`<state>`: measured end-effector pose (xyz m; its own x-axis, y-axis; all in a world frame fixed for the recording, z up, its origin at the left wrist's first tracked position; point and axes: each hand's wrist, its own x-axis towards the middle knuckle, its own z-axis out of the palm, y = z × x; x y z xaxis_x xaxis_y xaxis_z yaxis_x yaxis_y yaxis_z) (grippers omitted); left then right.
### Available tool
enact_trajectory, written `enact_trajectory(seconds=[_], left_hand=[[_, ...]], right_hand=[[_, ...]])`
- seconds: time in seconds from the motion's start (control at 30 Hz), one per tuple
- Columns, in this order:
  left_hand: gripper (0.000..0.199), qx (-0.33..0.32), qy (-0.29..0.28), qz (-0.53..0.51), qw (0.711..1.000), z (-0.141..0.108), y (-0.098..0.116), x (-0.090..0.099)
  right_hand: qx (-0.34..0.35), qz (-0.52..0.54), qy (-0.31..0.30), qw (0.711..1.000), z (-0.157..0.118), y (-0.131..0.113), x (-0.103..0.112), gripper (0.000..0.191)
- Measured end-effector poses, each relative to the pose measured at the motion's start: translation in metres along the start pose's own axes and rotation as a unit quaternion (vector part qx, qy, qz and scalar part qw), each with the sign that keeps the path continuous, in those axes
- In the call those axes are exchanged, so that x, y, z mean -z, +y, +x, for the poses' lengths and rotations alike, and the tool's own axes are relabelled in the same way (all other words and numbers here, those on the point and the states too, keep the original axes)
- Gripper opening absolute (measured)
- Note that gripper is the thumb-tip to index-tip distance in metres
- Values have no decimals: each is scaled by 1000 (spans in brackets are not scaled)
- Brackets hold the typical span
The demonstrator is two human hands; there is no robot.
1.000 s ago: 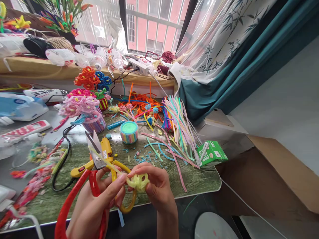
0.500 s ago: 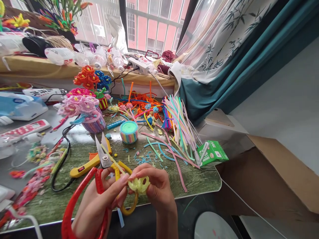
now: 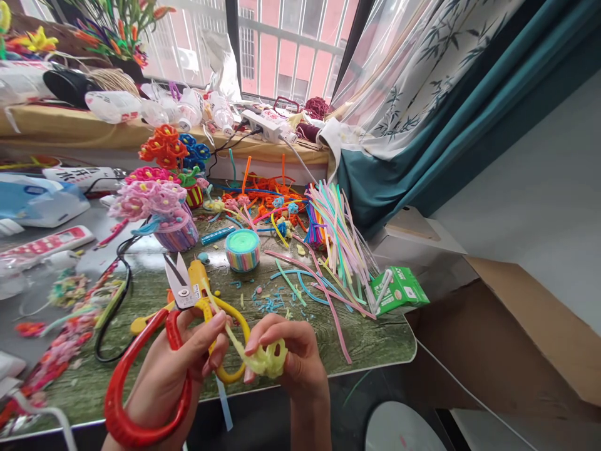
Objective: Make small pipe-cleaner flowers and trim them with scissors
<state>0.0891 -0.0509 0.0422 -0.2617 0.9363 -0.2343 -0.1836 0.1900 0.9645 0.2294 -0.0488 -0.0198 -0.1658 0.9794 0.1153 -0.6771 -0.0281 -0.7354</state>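
Observation:
My left hand (image 3: 188,351) holds scissors (image 3: 184,291) with one red and one yellow handle loop, blades pointing away and slightly parted. Its thumb and fingers also pinch the pale yellow pipe cleaner stem (image 3: 235,341). My right hand (image 3: 293,351) grips the looped yellow pipe cleaner flower (image 3: 270,358) at the stem's other end, fingertips around its petals. Both hands are above the table's front edge. Behind the scissors lies a yellow glue gun (image 3: 198,275), partly hidden. A pale strip (image 3: 224,401) hangs below my left hand.
A striped round pot (image 3: 243,250) stands mid-table, with blue scraps (image 3: 272,300) before it. Pipe cleaners (image 3: 335,225) lie bundled at the right beside a green packet (image 3: 401,293). Pots of fuzzy flowers (image 3: 150,194) stand left, near a black cable (image 3: 126,300). A cardboard box (image 3: 507,338) is at right.
My hands have moved slightly apart, showing more stem between them. The scissors have shifted left and tilted, and the flower has moved slightly right and down.

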Motion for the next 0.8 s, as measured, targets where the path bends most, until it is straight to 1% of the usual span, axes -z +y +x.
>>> enact_trajectory(seconds=[0.1, 0.17, 0.3, 0.37, 0.47, 0.5, 0.57, 0.63, 0.7, 0.8], left_hand=[[37, 37, -24, -24, 999, 1, 2, 2], [39, 39, -39, -21, 998, 3, 5, 5], [41, 5, -81, 26, 996, 18, 12, 13], [42, -24, -113, 67, 991, 32, 18, 18], [44, -59, -188, 121, 973, 54, 30, 22], [42, -66, -214, 133, 966, 59, 34, 22], [29, -75, -252, 141, 954, 65, 41, 19], [26, -78, -278, 139, 947, 65, 46, 13], [27, -78, -296, 131, 943, 63, 47, 6], [32, -73, -322, 121, 936, 64, 47, -2]], right_hand=[[-7, 16, -7, 1000, 1, 2, -1, 53], [0, 20, -12, 1000, 2, 1, 0, 51], [12, 14, -41, 999, -1, -9, 6, 44], [3, -2, -45, 999, -4, -15, 10, 47], [-32, -18, -32, 999, -8, -21, 14, 59], [-46, -16, -33, 998, -9, -21, 14, 60], [-73, -3, -53, 996, -11, -21, 12, 58], [-98, 11, -87, 991, -10, -18, 8, 55], [-128, 27, -117, 984, -9, -14, 2, 57], [-176, 64, -131, 973, -5, -9, -4, 65]])
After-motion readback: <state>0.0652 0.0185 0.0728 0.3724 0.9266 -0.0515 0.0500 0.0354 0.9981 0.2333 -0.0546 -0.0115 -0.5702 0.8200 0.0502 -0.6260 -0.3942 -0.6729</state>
